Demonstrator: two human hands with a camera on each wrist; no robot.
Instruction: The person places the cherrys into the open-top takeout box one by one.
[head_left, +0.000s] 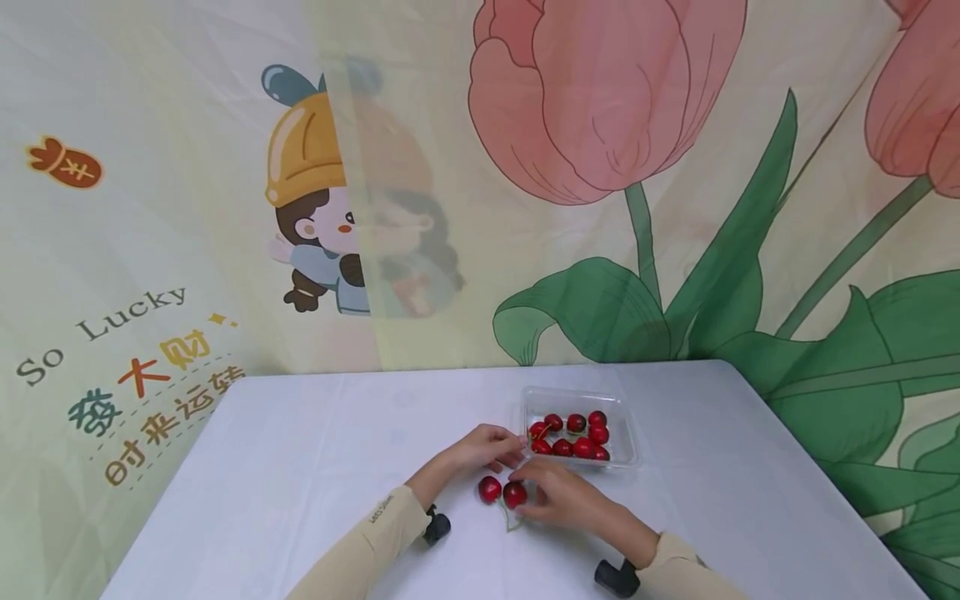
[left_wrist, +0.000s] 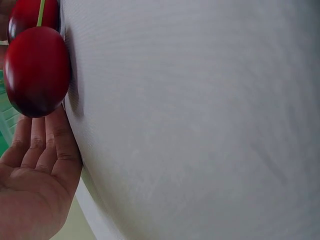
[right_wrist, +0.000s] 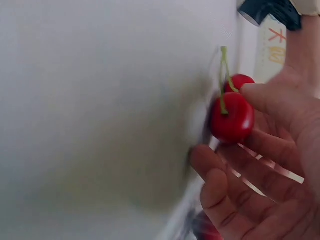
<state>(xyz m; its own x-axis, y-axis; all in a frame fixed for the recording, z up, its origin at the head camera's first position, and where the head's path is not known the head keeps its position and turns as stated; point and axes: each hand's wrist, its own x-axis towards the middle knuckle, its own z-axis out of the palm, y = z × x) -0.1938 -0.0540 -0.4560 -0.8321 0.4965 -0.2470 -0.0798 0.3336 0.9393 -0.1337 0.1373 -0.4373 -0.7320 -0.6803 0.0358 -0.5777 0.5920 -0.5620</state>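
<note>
Two red cherries, joined by a forked green stem, lie in front of a clear plastic box. My right hand holds the right cherry between thumb and fingers; the right wrist view shows the thumb against it. The left cherry rests beside it, touched by neither hand in the head view. Behind the pair, my left hand reaches to the left side of the clear box, fingers mostly straight, fingertips at its wall. In the left wrist view a cherry partly covers those fingertips.
Inside the box sit several cherries, some with stems. A white cloth covers the table, whose far edge meets a printed curtain. Black cameras are strapped to both wrists.
</note>
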